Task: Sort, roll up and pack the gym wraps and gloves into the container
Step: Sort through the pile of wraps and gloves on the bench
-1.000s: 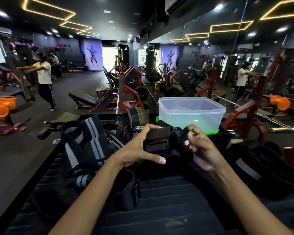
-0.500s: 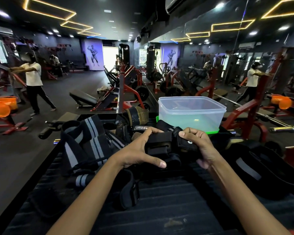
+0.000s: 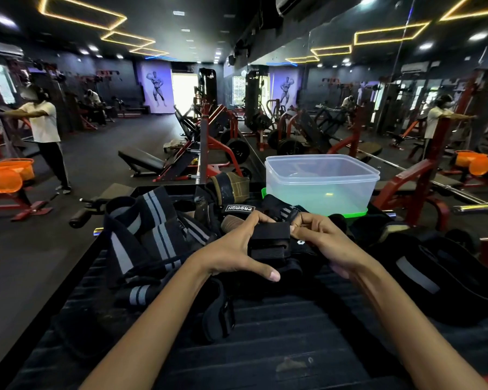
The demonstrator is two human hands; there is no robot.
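Your left hand (image 3: 231, 249) and right hand (image 3: 326, 240) both pinch a flat black fabric wrap (image 3: 269, 239), just in front of the clear rectangular plastic container (image 3: 321, 184). Striped woven wraps (image 3: 150, 229) lie left on the dark ribbed bench (image 3: 279, 333), gym machines beyond.

Container (image 3: 321, 184) behind wraps (image 3: 152, 229), right of glove (image 3: 231, 187).

Single head view, looking forward-down, close over bench (image 3: 265, 347), gym beyond
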